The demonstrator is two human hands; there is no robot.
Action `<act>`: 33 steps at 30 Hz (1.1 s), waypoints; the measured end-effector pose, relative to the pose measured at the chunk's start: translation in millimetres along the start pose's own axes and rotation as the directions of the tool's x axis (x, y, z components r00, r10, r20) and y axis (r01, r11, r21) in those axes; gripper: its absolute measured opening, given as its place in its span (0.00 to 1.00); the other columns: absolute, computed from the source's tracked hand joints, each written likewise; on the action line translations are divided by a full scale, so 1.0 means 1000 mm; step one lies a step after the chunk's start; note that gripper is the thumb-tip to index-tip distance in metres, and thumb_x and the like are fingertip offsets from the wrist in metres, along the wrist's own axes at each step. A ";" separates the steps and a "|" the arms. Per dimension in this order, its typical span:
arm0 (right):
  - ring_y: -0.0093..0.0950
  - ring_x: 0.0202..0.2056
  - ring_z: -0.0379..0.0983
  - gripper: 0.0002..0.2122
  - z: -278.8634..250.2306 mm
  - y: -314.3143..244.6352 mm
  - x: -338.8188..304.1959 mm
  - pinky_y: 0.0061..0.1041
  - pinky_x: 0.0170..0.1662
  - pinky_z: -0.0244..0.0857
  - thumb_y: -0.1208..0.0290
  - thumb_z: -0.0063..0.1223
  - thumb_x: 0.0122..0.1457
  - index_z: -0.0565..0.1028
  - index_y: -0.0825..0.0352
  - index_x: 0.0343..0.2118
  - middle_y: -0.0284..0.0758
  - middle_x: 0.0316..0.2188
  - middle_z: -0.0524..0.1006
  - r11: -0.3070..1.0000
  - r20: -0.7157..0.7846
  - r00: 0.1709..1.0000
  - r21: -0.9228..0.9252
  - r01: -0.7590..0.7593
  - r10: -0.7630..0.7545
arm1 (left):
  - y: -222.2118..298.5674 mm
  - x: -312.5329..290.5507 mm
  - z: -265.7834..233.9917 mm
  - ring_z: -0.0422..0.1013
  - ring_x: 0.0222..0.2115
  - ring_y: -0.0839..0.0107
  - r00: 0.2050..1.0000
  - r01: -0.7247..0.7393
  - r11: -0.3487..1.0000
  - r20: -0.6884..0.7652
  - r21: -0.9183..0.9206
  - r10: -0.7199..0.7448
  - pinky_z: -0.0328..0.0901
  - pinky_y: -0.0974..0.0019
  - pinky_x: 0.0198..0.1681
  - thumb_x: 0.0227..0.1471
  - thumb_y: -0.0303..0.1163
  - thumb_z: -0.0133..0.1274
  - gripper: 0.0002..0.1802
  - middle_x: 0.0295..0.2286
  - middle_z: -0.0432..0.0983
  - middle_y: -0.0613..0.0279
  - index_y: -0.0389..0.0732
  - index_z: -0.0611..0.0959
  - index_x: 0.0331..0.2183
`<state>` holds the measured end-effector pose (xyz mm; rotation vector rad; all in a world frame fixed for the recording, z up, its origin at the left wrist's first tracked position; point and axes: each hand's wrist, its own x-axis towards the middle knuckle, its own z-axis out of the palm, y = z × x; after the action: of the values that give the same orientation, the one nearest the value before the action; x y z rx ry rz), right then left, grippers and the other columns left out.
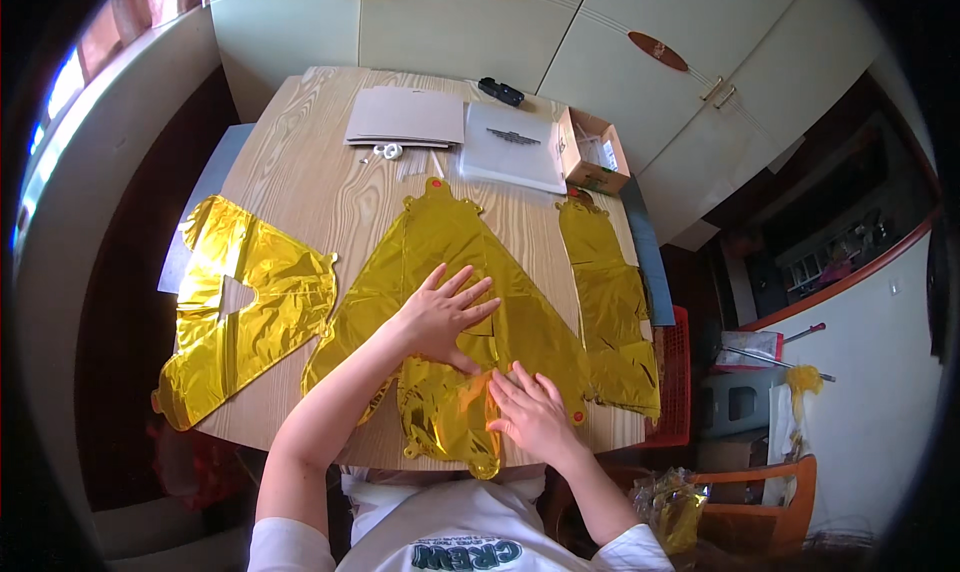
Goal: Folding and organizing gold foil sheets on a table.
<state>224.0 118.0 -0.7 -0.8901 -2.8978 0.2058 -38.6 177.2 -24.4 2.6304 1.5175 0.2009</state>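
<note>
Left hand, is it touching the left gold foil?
Apart. The head view shows table and middle foil between the left hand and left foil.

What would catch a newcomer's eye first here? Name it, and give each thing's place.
Most likely the shiny large gold foil piece in the middle of the wooden table, with the left hand spread over it and the right hand nearer the front edge. Two more would follow: the left foil piece, with a gap near its middle, and the narrow foil piece along the table's right side.
</note>
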 end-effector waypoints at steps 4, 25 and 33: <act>0.40 0.65 0.53 0.36 0.000 0.011 0.008 0.44 0.63 0.48 0.44 0.57 0.50 0.68 0.63 0.58 0.32 0.60 0.66 0.999 0.083 0.996 -0.011 0.033 -0.032 | 0.001 0.000 0.000 0.41 0.66 0.51 1.000 0.014 1.000 0.004 -0.001 -0.014 0.36 0.41 0.66 0.31 0.82 0.46 0.65 0.65 0.47 0.56 0.54 0.56 0.65; 0.52 0.67 0.39 0.66 -0.020 0.012 0.031 0.56 0.65 0.35 0.28 0.60 0.27 0.49 0.73 0.65 0.45 0.67 0.48 0.994 0.367 0.930 -0.096 0.047 -0.008 | 0.021 0.001 -0.009 0.38 0.67 0.57 0.993 0.016 0.998 0.118 0.061 -0.023 0.33 0.39 0.66 0.26 0.83 0.49 0.77 0.65 0.43 0.52 0.34 0.51 0.64; 0.51 0.68 0.38 0.69 -0.021 0.005 0.030 0.58 0.65 0.33 0.27 0.62 0.20 0.49 0.72 0.65 0.45 0.67 0.48 0.987 0.376 0.926 -0.157 0.037 0.026 | 0.019 0.001 -0.007 0.38 0.66 0.53 0.995 0.012 0.999 0.099 0.038 -0.016 0.34 0.39 0.66 0.26 0.81 0.52 0.76 0.65 0.44 0.51 0.33 0.51 0.64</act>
<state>204.4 140.9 20.9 -0.9605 -3.3145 0.1574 -23.0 168.4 -14.6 2.6144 1.5218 0.0408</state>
